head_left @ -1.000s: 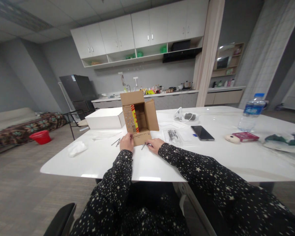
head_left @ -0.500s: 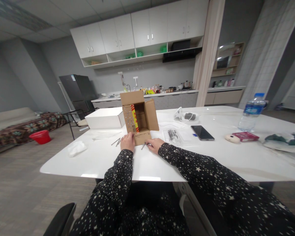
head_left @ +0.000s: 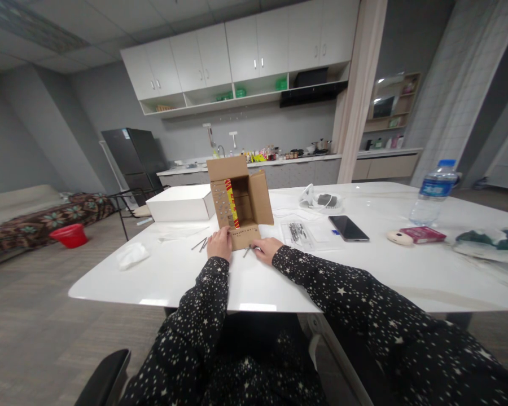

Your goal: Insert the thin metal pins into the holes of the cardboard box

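An open cardboard box [head_left: 262,197] stands on the table with its opening towards me. Rows of small holes or studs mark its left flap [head_left: 221,206] and its lower front flap [head_left: 243,237]. My left hand [head_left: 220,244] holds the left edge of the lower flap, fingers bent over it. Beside that hand lie thin metal rods [head_left: 202,243]. At the flap's right front corner is my right hand [head_left: 267,248], its fingers drawn together; what they pinch is too small to make out. A thin metal piece [head_left: 247,251] shows just left of those fingertips.
A clear plastic case [head_left: 311,239] with several dark metal pieces lies right of the box, then a phone [head_left: 349,228]. Farther right stand a water bottle [head_left: 434,192] and a pink box [head_left: 423,234]. To the left are a white box [head_left: 180,204] and a crumpled tissue [head_left: 132,255].
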`<state>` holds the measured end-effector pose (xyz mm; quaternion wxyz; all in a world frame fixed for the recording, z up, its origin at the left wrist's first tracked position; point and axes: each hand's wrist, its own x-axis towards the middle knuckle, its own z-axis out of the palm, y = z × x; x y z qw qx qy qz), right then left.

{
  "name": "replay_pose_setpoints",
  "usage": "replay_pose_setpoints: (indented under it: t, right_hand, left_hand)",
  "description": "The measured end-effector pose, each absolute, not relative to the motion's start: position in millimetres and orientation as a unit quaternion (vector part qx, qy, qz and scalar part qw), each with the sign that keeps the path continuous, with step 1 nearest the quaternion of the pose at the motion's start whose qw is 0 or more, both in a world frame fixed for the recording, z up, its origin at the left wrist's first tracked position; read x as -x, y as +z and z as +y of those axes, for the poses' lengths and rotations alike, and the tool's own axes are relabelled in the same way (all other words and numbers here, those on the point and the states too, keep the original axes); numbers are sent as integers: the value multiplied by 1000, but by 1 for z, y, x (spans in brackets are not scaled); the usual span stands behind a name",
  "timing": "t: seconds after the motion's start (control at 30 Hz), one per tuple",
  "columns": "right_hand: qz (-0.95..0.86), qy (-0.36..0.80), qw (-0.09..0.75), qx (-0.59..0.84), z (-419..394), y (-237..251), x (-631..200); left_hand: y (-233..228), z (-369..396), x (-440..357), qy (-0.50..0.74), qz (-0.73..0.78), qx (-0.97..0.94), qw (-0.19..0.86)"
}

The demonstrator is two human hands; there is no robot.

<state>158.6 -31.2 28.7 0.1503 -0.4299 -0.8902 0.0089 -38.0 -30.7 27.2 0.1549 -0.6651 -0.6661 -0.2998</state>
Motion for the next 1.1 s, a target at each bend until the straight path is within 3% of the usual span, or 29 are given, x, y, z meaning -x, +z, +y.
replay_pose_setpoints:
  t: [0.77,1.1]
  right_hand:
    - [-890,6,159,427,-32,29,-159]
    - [-890,-1,163,426,-30,26,-159]
  left_hand:
    - [27,-39,29,-257,-678,663,189]
    - [22,-41,19,-262,-564,764,174]
